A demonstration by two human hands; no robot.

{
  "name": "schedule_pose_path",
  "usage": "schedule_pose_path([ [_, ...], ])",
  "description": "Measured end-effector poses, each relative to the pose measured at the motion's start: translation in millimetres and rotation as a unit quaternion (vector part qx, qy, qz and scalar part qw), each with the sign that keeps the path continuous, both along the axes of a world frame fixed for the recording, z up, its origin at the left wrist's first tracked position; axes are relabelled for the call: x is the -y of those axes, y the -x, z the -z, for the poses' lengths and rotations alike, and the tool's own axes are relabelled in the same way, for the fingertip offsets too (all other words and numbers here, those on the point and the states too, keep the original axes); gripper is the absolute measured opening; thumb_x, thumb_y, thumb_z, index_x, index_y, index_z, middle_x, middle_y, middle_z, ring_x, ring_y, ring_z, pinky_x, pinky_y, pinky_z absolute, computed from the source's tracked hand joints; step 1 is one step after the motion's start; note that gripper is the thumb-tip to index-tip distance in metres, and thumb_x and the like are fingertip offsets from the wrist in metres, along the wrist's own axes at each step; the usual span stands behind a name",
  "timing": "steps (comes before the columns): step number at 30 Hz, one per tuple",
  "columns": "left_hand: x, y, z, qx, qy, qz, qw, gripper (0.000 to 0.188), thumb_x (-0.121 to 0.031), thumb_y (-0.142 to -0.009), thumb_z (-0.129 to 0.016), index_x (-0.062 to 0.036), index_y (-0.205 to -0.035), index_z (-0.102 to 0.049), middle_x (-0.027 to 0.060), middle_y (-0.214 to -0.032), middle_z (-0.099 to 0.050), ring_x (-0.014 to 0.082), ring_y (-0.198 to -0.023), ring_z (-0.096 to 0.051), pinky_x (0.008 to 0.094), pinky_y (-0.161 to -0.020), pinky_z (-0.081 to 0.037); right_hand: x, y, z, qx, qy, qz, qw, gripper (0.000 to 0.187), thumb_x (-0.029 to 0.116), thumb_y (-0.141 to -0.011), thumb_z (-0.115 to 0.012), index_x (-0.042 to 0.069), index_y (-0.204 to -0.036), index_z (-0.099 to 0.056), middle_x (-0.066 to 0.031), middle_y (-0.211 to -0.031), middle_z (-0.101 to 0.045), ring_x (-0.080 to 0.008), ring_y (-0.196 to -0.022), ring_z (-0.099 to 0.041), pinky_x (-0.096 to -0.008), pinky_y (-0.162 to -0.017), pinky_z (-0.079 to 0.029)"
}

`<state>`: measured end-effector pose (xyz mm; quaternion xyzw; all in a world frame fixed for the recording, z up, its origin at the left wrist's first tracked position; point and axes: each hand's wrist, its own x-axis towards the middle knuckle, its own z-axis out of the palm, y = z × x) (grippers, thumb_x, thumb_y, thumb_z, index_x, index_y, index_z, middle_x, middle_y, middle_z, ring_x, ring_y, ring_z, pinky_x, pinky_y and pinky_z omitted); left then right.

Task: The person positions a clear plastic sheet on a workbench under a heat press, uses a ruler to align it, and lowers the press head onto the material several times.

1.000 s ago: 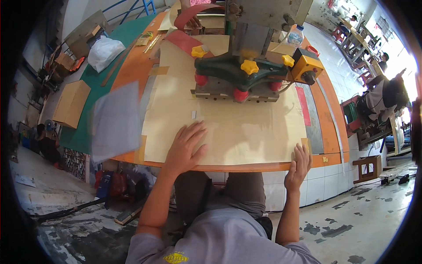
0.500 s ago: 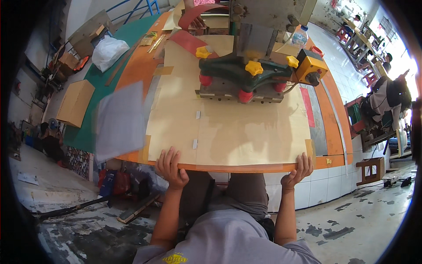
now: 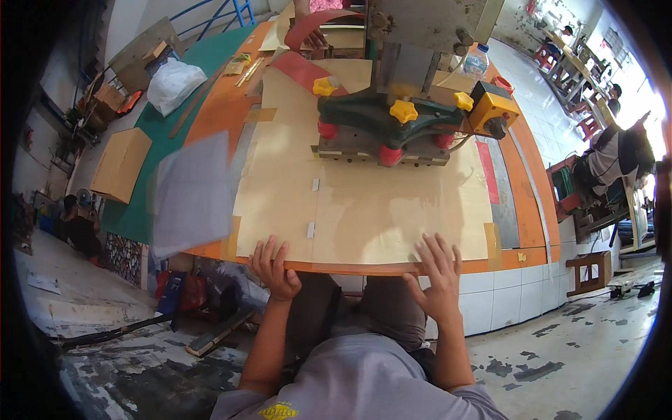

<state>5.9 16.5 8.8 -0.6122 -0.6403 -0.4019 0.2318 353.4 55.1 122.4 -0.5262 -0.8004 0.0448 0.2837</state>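
Note:
A large cream sheet (image 3: pixel 280 203) covers the middle of the orange worktable (image 3: pixel 329 267), under a heating press head (image 3: pixel 381 148) with yellow star knobs. Two small white tabs (image 3: pixel 311 229) lie on the sheet, left of its middle. At the near left corner, my left hand (image 3: pixel 273 269) rests on the table edge, fingers on top and slightly apart, holding nothing. My right hand (image 3: pixel 437 276) is spread open at the near edge, right of centre, its fingertips over the sheet. Whether those fingertips touch the sheet, I cannot tell.
A translucent plastic sheet (image 3: pixel 192 196) hangs over the table's left side. Beyond it are a cardboard box (image 3: pixel 121 164) and a white plastic bag (image 3: pixel 173 85). A yellow control box (image 3: pixel 493 113) sits right of the press. Another person's hand (image 3: pixel 315 38) works behind it near a red strip (image 3: pixel 301 70).
My right hand has left the near right corner, moving left along the edge with its fingers spreading. My left hand has barely moved.

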Motion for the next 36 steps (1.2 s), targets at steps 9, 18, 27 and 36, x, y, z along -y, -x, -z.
schedule_pose_path([
  [9,2,3,3,-0.008,0.010,0.007,1.000,0.053,-0.039,-0.106,-0.031,-0.0086,-0.135,-0.064,0.0147,-0.147,-0.057,0.0370,-0.143,-0.044,0.0563,-0.121,-0.020,-30,8,-26,0.058,0.072,-0.139,0.986,0.047,0.017,-0.090,-0.073,0.009,-0.136,-0.065,-0.0095,-0.149,-0.059,-0.0321,-0.141,-0.051,-0.0504,-0.117,-0.038],
  [18,2,0,1,0.004,0.001,-0.001,1.000,0.053,-0.040,-0.105,-0.031,-0.0099,-0.131,-0.066,0.0132,-0.144,-0.060,0.0360,-0.140,-0.047,0.0549,-0.120,-0.022,-24,19,-27,0.089,0.045,-0.137,0.986,0.048,0.006,-0.086,-0.068,0.010,-0.134,-0.066,-0.0079,-0.145,-0.062,-0.0301,-0.141,-0.053,-0.0486,-0.115,-0.042],
  [27,6,1,-3,0.012,0.026,0.013,1.000,0.053,-0.040,-0.105,-0.034,-0.0091,-0.132,-0.066,0.0129,-0.143,-0.061,0.0354,-0.138,-0.049,0.0529,-0.118,-0.025,-14,17,-49,0.054,-0.067,-0.092,0.992,0.041,0.000,-0.088,-0.063,0.009,-0.127,-0.071,-0.0074,-0.134,-0.070,-0.0316,-0.133,-0.061,-0.0458,-0.110,-0.047],
  [36,18,65,-56,0.026,0.064,-0.027,0.997,0.038,-0.021,-0.101,-0.057,-0.0023,-0.133,-0.064,0.0183,-0.138,-0.063,0.0384,-0.132,-0.054,0.0524,-0.111,-0.040,91,-189,-127,-0.251,0.102,0.171,0.947,0.028,-0.004,-0.093,-0.051,-0.004,-0.116,-0.069,-0.0130,-0.111,-0.075,-0.0230,-0.106,-0.070,-0.0344,-0.100,-0.051],
])
